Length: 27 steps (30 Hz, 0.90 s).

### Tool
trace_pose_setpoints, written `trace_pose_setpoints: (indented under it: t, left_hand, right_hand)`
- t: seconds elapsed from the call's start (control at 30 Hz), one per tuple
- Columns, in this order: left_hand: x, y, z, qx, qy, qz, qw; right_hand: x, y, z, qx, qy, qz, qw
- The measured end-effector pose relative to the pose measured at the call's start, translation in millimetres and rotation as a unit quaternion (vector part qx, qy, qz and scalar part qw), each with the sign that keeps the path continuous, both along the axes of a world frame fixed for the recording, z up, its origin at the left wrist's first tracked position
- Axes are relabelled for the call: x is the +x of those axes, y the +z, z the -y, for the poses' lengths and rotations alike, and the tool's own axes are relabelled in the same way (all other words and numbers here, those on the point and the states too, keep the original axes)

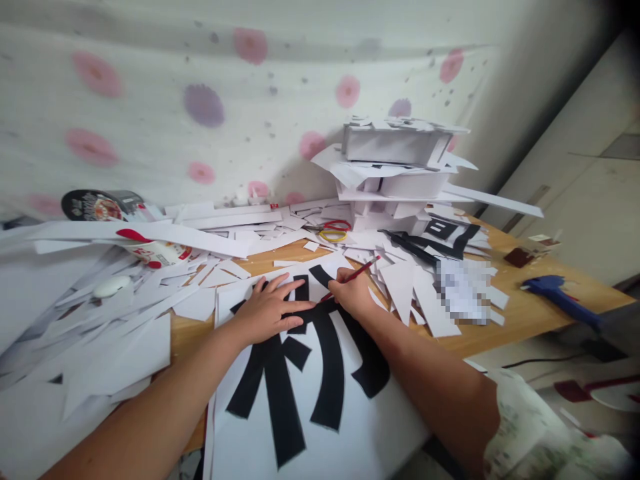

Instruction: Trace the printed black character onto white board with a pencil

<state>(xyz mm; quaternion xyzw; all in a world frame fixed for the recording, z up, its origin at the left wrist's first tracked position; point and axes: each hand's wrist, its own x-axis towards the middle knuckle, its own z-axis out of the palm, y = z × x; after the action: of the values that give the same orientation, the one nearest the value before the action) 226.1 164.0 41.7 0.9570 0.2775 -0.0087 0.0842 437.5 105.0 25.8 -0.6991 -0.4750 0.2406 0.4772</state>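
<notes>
A large black cut-out character (283, 400) lies on a white sheet (240, 443) in front of me. My left hand (270, 308) presses flat on its upper left part, fingers spread. In my right hand (350, 293) is a red pencil (366, 268), its upper end pointing up and right. The fist rests over the upper right part of the character, near the tip of my left index finger. The pencil's point is close to the black shape's edge; whether it touches the sheet I cannot tell.
White paper scraps (220, 273) cover much of the wooden table (493, 333). Scissors (334, 230) with red and yellow handles lie behind my hands. Stacked white board pieces (397, 150) stand at the back right. A blue glue gun (563, 300) sits at the right edge; a paper cup (160, 253) lies left.
</notes>
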Motion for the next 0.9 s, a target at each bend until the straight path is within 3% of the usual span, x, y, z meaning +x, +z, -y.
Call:
trace_pose_setpoints:
  t: [0.57,0.9]
  left_hand:
    - [-3,-4.8,-5,0.001,-0.006,0.013,1.0]
    - [-3,-7.0,-8,0.007,-0.008,0.015,1.0]
  right_hand:
    - [13,7.2,1,-0.012,-0.037,0.02,0.999]
    - [28,-4.2,-5,-0.003,-0.058,0.012,0.998]
